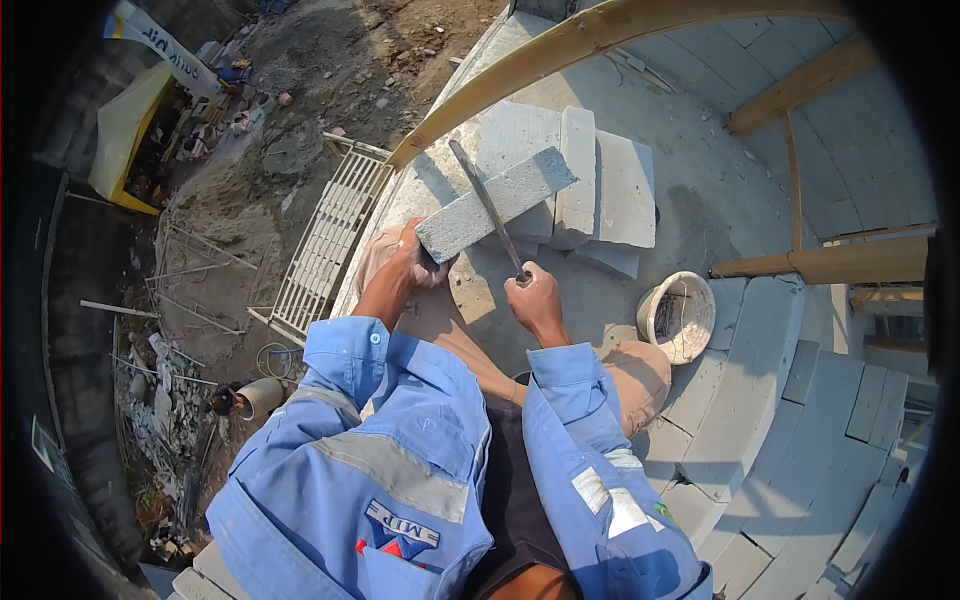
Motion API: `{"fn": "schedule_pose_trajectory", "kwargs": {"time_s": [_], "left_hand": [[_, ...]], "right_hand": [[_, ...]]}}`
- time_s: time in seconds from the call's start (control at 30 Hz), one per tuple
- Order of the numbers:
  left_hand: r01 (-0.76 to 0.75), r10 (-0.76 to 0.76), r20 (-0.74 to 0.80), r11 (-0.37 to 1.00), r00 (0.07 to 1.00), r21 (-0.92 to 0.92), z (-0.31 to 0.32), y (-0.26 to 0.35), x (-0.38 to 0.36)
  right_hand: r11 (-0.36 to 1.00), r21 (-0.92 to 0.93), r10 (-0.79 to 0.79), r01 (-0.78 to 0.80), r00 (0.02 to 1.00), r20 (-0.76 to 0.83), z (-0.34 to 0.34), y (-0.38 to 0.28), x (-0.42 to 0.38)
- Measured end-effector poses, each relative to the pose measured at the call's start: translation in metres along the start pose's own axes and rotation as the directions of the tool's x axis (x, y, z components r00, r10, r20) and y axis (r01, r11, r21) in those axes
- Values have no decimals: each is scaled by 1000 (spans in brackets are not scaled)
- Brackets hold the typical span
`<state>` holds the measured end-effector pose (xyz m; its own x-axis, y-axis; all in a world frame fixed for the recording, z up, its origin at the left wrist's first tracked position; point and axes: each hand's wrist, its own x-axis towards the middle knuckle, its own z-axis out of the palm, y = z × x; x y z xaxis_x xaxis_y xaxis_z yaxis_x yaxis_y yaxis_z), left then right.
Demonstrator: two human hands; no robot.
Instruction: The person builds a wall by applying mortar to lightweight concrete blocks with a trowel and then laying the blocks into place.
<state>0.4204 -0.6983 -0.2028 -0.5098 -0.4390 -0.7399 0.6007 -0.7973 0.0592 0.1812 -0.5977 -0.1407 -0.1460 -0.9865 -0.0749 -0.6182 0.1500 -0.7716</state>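
Note:
My left hand (422,258) grips the near end of a light grey aerated concrete block (450,228), which lies tilted across a stack of blocks. My right hand (535,302) is wrapped round the lower end of a long, narrow machete-like metal blade (482,192). The blade crosses over the middle of the block, its far tip beyond the block's edge. Behind the held block, a whitish block (575,180) stands on edge beside another block (624,190).
A mortar-smeared bucket (690,340) stands by my right knee, next to a block wall (745,390). A wooden beam (570,45) arcs overhead in front. To my left the floor edge drops to the ground, with a metal grate-like frame (325,240) beside it.

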Motion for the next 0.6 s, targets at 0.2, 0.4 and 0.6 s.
{"fn": "schedule_pose_trajectory", "kwargs": {"time_s": [0.2,0.4,0.6], "left_hand": [[-56,56,-9,998,998,-23,11,-9,-12],[-470,484,19,839,875,273,8,-17,6],[-629,664,190,519,723,579,37,-22,-33]], "right_hand": [[978,207,47,-36,998,-46,-22,-7,-22],[978,142,181,-154,962,-206,-48,43,-53],[933,250,323,-258,907,-269,-58,66,-83]]}}
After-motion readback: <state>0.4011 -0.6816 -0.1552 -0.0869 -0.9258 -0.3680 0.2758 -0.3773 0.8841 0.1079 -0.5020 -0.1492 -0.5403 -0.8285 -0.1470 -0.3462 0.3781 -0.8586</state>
